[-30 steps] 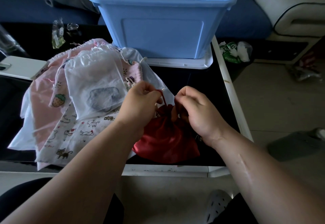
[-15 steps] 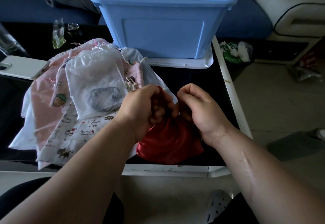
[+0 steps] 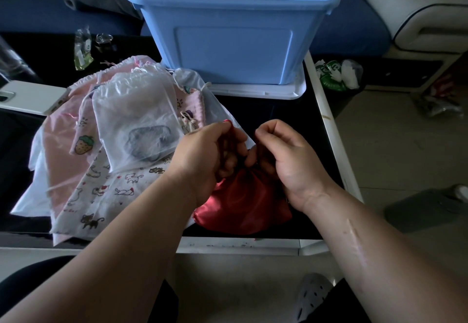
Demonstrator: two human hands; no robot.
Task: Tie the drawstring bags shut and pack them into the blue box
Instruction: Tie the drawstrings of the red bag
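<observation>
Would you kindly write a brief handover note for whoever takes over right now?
Hands: left hand and right hand curl fingers on the drawstring at the neck of the red bag.
Things: red bag on the table by its near edge; other bags piled to its left; blue box behind, no bag seen inside.
Done: neck gathered.
Left: finish the knot, pack it, then tie and pack the pile.

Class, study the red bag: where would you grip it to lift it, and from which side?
Grip the red bag by its gathered neck, from above: the drawstring bunches it narrow there, while the body lies slack on the table.
</observation>
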